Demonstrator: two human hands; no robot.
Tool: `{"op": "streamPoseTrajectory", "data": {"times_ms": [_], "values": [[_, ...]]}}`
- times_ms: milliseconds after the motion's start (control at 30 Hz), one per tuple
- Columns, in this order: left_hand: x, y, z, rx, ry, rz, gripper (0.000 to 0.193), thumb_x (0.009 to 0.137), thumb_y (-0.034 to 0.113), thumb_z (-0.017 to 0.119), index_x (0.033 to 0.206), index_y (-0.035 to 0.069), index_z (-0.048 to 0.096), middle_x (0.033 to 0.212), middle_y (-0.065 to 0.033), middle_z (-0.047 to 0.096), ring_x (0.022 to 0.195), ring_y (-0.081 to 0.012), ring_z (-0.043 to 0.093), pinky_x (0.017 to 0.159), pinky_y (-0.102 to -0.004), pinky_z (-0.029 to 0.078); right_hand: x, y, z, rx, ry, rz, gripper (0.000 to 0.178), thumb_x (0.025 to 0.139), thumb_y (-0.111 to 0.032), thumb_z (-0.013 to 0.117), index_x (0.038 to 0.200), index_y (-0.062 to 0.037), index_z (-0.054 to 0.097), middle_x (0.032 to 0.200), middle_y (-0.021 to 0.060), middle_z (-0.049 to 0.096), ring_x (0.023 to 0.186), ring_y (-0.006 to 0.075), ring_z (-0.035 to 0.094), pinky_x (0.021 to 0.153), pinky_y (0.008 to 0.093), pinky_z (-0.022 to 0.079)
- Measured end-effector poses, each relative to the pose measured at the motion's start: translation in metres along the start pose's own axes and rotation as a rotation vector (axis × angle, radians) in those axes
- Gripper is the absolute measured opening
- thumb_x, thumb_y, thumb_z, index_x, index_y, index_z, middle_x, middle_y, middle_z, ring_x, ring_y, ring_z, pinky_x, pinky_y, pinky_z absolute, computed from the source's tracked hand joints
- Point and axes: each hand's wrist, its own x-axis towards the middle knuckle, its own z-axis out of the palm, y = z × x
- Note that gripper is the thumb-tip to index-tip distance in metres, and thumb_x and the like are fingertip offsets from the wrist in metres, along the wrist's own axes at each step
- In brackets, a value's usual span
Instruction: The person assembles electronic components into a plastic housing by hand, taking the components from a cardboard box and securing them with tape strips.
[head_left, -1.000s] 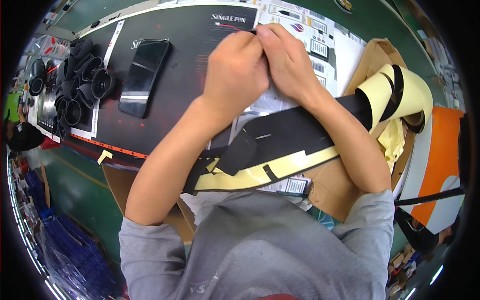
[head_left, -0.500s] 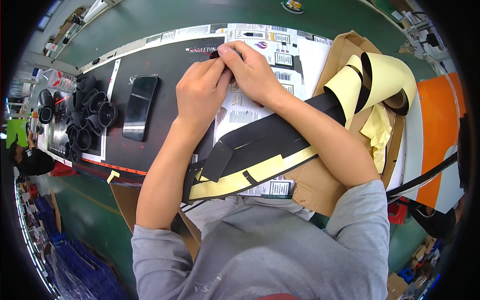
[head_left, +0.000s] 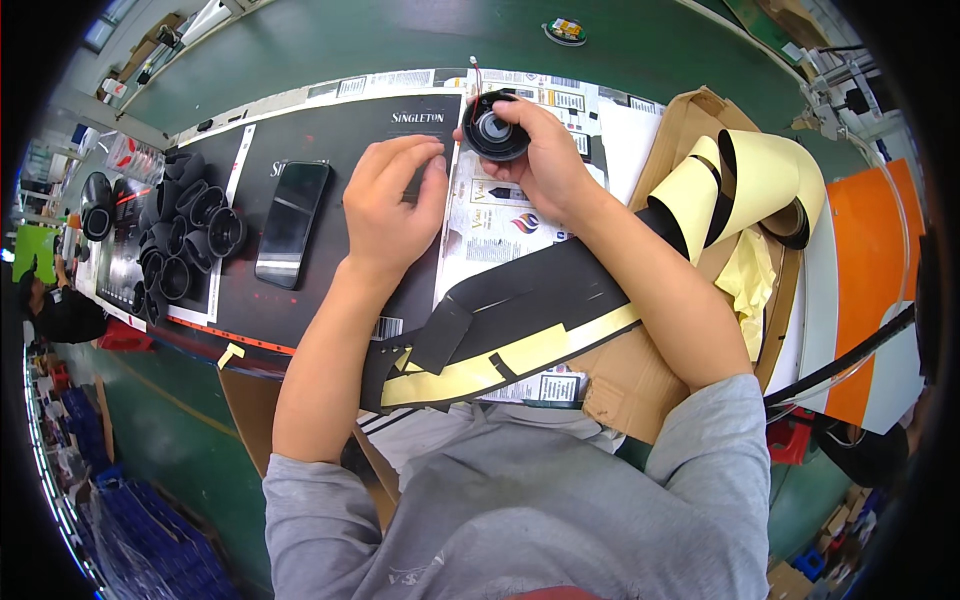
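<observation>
My right hand point(head_left: 550, 165) grips a round black speaker housing point(head_left: 492, 128) above the far part of the table, its thumb over the rim. A silvery disc sits inside the housing, and a thin red wire with a small white plug sticks up from it. To the left, my left hand point(head_left: 392, 205) is raised with nothing visible in it, the thumb apart from the bent fingers. Nearer my body lies a black foam strip point(head_left: 550, 275) with yellow backing, running right to a loosely curled roll point(head_left: 785, 180).
A black phone point(head_left: 293, 225) lies left of my left hand, beside a cluster of black cup-shaped housings point(head_left: 180, 235). Brown cardboard point(head_left: 625, 385) sits under the roll, with crumpled yellow paper point(head_left: 748, 285) on it. Another person point(head_left: 62, 310) is at the far left. A small oval part point(head_left: 566, 32) lies beyond the table.
My hands were together around a mostly hidden dark part. They have now parted, the left hand let go, and the right hand shows the housing with its open side up.
</observation>
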Motion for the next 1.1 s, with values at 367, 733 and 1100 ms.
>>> {"op": "streamPoseTrajectory", "data": {"times_ms": [367, 733, 1100], "values": [[0.002, -0.001, -0.001, -0.127, -0.051, -0.152, 0.011, 0.080, -0.001, 0.064, 0.090, -0.001, 0.067, 0.090, -0.0117, 0.068, 0.079, -0.0224, 0.066, 0.068, -0.0296, 0.054, -0.004, -0.005, 0.007, -0.146, 0.002, 0.015, 0.021, 0.094, -0.015, 0.049, 0.110, -0.0025, 0.056, 0.092, 0.0118, 0.066, 0.060, 0.0115, 0.053, 0.053, 0.0217, 0.046], [0.001, -0.002, -0.002, -0.178, -0.063, -0.200, 0.013, 0.081, -0.002, 0.062, 0.093, -0.002, 0.067, 0.088, -0.0118, 0.068, 0.075, -0.0209, 0.066, 0.066, -0.0295, 0.054, 0.003, 0.003, 0.000, 0.071, -0.178, 0.017, 0.050, 0.099, -0.035, 0.023, 0.121, -0.0031, 0.055, 0.100, 0.0106, 0.065, 0.072, 0.0182, 0.058, 0.063, 0.0294, 0.047], [0.009, 0.015, -0.009, -1.637, -0.276, -1.053, 0.090, 0.090, 0.073, 0.031, 0.146, 0.003, 0.023, 0.139, -0.0160, 0.040, 0.128, -0.0292, 0.041, 0.109, -0.0464, 0.032, -0.007, 0.019, 0.023, -1.345, -0.024, -1.100, 0.055, 0.072, -0.028, 0.077, 0.119, -0.0080, 0.058, 0.116, 0.0153, 0.057, 0.094, 0.0340, 0.060, 0.078, 0.0413, 0.049]]}}
